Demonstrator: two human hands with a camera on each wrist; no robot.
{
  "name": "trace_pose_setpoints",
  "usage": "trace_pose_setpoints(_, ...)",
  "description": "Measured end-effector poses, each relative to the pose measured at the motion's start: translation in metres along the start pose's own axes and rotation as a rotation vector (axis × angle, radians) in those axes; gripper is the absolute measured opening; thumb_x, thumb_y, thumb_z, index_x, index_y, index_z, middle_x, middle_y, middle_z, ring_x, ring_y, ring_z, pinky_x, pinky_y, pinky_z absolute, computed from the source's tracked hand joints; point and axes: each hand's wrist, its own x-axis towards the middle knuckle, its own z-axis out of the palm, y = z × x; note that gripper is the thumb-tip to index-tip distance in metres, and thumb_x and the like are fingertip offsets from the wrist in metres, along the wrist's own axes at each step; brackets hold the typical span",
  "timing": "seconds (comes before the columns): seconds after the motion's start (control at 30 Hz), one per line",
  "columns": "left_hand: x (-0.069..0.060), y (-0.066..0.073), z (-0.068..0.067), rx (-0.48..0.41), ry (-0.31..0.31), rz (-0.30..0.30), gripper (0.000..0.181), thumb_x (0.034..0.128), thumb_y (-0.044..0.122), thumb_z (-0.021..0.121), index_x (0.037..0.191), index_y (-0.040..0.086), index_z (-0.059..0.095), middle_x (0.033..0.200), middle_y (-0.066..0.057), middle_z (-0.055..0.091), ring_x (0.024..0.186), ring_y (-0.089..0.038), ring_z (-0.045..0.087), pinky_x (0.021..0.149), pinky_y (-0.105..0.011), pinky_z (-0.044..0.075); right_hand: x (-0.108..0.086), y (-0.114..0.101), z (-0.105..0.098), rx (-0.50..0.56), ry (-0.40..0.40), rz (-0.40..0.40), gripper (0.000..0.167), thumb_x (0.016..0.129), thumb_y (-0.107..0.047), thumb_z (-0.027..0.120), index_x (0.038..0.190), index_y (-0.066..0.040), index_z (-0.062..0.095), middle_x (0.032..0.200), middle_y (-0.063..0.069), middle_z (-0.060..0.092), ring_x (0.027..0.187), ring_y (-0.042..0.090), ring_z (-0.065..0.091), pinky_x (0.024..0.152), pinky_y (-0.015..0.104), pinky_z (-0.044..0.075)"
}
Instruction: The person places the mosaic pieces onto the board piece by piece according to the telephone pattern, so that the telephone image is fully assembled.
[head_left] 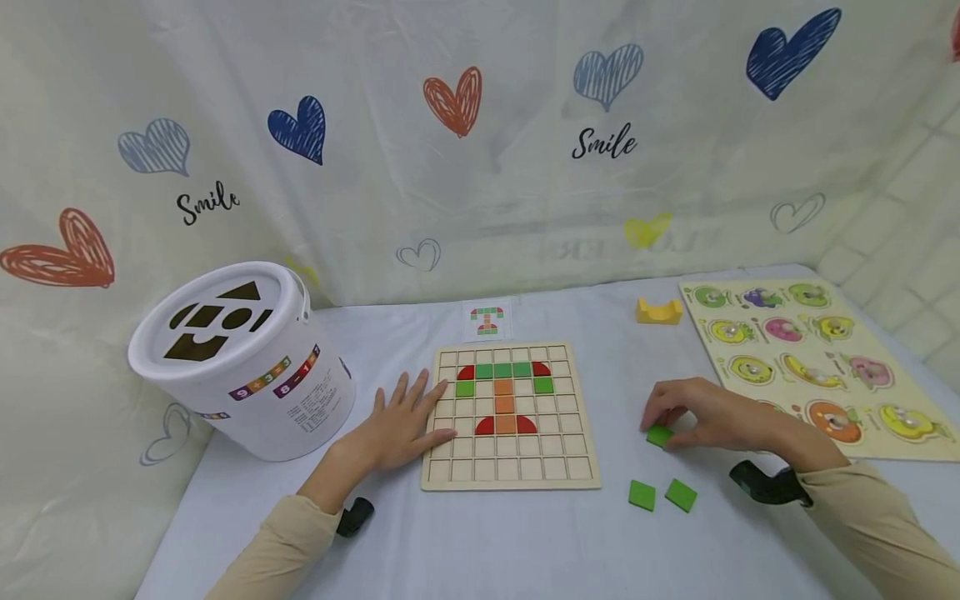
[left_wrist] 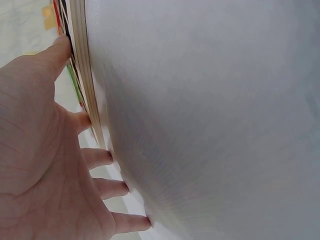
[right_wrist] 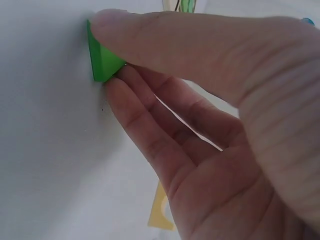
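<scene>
A wooden grid board (head_left: 547,471) lies mid-table, with red, green and orange pieces forming a pattern in its cells. My left hand (head_left: 402,429) is spread flat at the board's left edge, thumb and index fingertip touching its rim; the left wrist view shows the fingers straight. To the right of the board, my right hand (head_left: 701,412) pinches a green square tile (head_left: 659,436) between thumb and fingers, at the tabletop. The right wrist view shows the same green tile (right_wrist: 102,60) partly covered by the thumb. Two more green tiles (head_left: 642,495) lie just below that hand.
A small pattern card (head_left: 487,321) lies behind the board. At the left stands a white bucket (head_left: 300,392) with shaped holes in its lid. A fruit puzzle board (head_left: 757,404) occupies the right side, partly behind the right hand, near a yellow arch block (head_left: 658,312).
</scene>
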Motion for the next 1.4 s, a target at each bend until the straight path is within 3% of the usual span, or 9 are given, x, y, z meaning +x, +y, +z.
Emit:
trace_pose_setpoints(0.17, -0.0004, 0.0006, -0.0004, -0.004, 0.002, -0.001, 0.085, 0.1046, 0.065, 0.046, 0.169, 0.017, 0.018, 0.174, -0.02, 0.006, 0.158, -0.049, 0.001, 0.118, -0.077, 0.005, 0.0003, 0.0003, -0.0006, 0.019, 0.005, 0.021, 0.023, 0.083, -0.005, 0.088, 0.104, -0.008, 0.077, 0.104, -0.002, 0.067, 0.092, 0.011, 0.069, 0.081, 0.03, 0.06)
trace_pose_setpoints(0.33, -0.0019, 0.002, -0.0013, -0.004, -0.001, -0.004, 0.085, 0.1046, 0.064, 0.047, 0.169, 0.017, 0.018, 0.174, -0.02, 0.006, 0.158, -0.049, 0.001, 0.118, -0.077, 0.005, -0.001, 0.0016, -0.0008, 0.022, 0.029, 0.051, 0.023, 0.081, -0.007, 0.089, 0.1, -0.013, 0.078, 0.102, -0.005, 0.067, 0.091, 0.008, 0.068, 0.081, 0.028, 0.06)
trace_pose_setpoints(1.0, -0.003, 0.0024, -0.002, -0.002, 0.0, 0.003, 0.085, 0.1052, 0.062, 0.048, 0.169, 0.013, 0.02, 0.174, -0.023, 0.008, 0.157, -0.052, 0.004, 0.117, -0.078, 0.008, -0.0009, 0.0015, 0.0, 0.028, 0.048, 0.091, 0.026, 0.081, -0.005, 0.089, 0.102, -0.014, 0.078, 0.103, -0.004, 0.066, 0.088, 0.008, 0.066, 0.08, 0.028, 0.06)
trace_pose_setpoints(1.17, -0.0035, 0.0032, -0.003, 0.004, 0.0, 0.001, 0.085, 0.1052, 0.062, 0.047, 0.169, 0.013, 0.019, 0.174, -0.023, 0.008, 0.157, -0.052, 0.004, 0.117, -0.078, 0.008, 0.0007, 0.001, 0.0009, 0.042, 0.076, 0.045, 0.026, 0.081, -0.003, 0.088, 0.1, -0.015, 0.077, 0.102, -0.003, 0.065, 0.088, 0.009, 0.066, 0.079, 0.028, 0.06)
trace_pose_setpoints(1.4, -0.0031, 0.0027, -0.0025, 0.002, 0.006, 0.004, 0.085, 0.105, 0.062, 0.048, 0.169, 0.014, 0.02, 0.174, -0.023, 0.009, 0.157, -0.052, 0.005, 0.117, -0.078, 0.008, 0.0081, -0.0012, 0.0073, 0.038, 0.16, -0.081, 0.027, 0.081, 0.004, 0.086, 0.097, -0.014, 0.075, 0.097, -0.002, 0.072, 0.085, 0.011, 0.068, 0.075, 0.028, 0.061)
